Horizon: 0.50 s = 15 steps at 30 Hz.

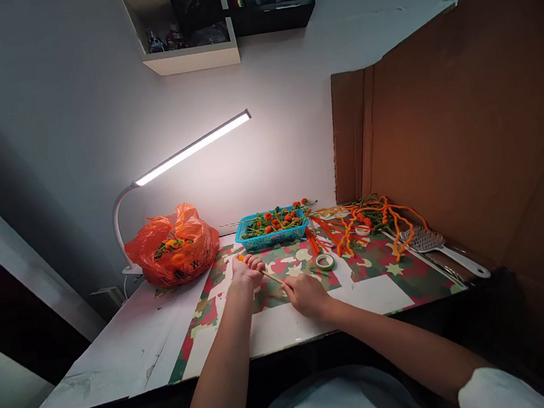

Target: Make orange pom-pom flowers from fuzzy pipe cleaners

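A thin pale stick (pixel 273 276) runs slantwise between my two hands above the tabletop. My left hand (pixel 247 272), palm turned up, has its fingers curled round the stick's far end. A small orange bit (pixel 241 258) shows at those fingers; what it belongs to is hidden. Closer to me, my right hand (pixel 308 295) is closed on the stick's near end. Just beyond the hands stands a blue plastic basket (pixel 276 237) heaped with orange flowers on green stems (pixel 276 220). To the right of the stick lies a roll of green tape (pixel 325 262).
At the left sit a red plastic bag (pixel 198 245) with orange contents and a lit lamp (pixel 192 149). Orange fuzzy strands (pixel 349 238) and a grey-white brush (pixel 460 260) lie right. Cardboard (pixel 455 131) walls the right side; shelves (pixel 197 60) hang above.
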Each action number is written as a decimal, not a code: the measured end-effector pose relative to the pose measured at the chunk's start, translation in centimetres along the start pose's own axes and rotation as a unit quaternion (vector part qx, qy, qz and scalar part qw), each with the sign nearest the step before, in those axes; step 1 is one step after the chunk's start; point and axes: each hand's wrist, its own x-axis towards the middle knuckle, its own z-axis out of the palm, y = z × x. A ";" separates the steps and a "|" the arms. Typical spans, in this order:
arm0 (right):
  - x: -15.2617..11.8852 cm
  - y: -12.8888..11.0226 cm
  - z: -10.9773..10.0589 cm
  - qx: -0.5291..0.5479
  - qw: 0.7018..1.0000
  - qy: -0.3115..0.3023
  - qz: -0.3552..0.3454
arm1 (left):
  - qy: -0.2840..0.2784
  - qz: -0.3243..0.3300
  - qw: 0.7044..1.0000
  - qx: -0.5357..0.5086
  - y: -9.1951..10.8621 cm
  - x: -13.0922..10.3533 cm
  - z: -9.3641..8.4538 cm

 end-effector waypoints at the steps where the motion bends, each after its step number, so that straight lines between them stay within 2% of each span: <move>1: -0.4 0.2 0.0 -0.003 1.000 -0.001 -0.001 | 0.002 0.001 1.000 -0.010 0.6 -0.1 0.0; 5: -2.5 1.8 -0.1 -0.005 0.999 -0.034 0.000 | -0.033 0.013 0.999 -0.007 4.1 -0.8 -1.0; 8: -3.4 3.7 -1.0 -0.023 0.999 -0.023 0.019 | -0.072 -0.003 0.997 0.037 5.9 -1.4 -1.9; 11: -2.5 4.8 -2.1 -0.041 0.997 -0.006 0.072 | -0.091 -0.004 0.992 0.091 5.7 -1.3 -2.1; 15: 0.8 4.1 -2.5 -0.077 0.993 -0.011 0.093 | -0.139 0.018 0.980 0.144 3.3 -0.3 -1.9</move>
